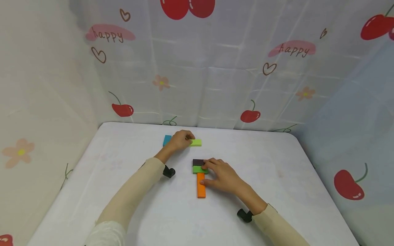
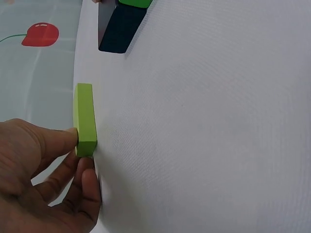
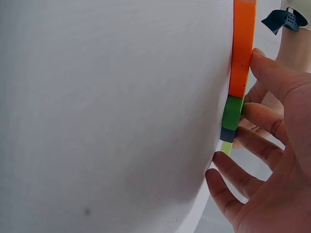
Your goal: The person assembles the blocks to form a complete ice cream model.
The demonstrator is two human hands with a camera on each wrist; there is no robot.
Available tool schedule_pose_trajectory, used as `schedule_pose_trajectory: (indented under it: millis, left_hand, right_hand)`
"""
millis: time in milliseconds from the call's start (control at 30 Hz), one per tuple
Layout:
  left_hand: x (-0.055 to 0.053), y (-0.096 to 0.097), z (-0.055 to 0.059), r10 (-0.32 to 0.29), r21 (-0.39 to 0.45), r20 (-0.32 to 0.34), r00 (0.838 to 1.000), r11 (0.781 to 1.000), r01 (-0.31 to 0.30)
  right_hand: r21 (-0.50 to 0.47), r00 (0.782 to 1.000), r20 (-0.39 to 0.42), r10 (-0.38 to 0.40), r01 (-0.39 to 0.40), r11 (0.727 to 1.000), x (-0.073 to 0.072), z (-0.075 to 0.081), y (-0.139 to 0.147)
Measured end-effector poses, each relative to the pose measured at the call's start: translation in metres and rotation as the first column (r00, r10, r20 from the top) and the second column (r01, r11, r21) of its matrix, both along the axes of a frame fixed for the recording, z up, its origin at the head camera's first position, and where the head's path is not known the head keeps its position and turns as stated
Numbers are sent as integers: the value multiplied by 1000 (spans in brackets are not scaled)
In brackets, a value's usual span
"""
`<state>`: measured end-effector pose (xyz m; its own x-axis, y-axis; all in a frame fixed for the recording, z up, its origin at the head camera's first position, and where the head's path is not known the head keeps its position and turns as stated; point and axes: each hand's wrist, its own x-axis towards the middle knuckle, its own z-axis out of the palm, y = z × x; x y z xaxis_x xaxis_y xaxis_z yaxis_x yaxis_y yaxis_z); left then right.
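Toward the table's far side, my left hand pinches one end of a lime-green block between thumb and fingers. In the left wrist view the lime block juts out past the fingertips. Nearer to me, an orange block lies lengthwise, with a green block and a dark block set crosswise at its far end. My right hand rests over these three with loosely spread fingers. Its thumb touches the orange block, and its fingertips touch the green and dark blocks.
A blue block lies just left of my left hand, partly covered by it. All the blocks are on a white-covered table. Behind it hangs a printed curtain with cherries and flowers. Black wrist mounts sit below both wrists.
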<state>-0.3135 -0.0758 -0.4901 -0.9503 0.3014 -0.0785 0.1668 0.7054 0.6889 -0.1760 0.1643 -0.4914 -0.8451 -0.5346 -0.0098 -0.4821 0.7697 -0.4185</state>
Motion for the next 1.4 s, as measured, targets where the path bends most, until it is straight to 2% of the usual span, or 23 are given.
schedule_pose_trajectory:
  millis: [300, 600, 867, 1400]
  left_hand:
    - [6, 4, 0, -44, -2, -21, 999, 999, 44]
    - [15, 4, -7, -86, -16, -47, 995, 996, 86]
    - [21, 4, -11, -145, -21, -67, 987, 989, 144]
    - [38, -1, -12, -204, -38, -108, 973, 979, 201]
  right_hand:
    - [-10, 1000, -1, -7, 7, 1000, 0, -1, 1]
    - [0, 1000, 11, -8, 8, 1000, 1, 2, -1]
    - [4, 1000, -2, -9, 9, 1000, 1, 2, -1]
    - [-13, 1000, -13, 3, -3, 1000, 2, 0, 1]
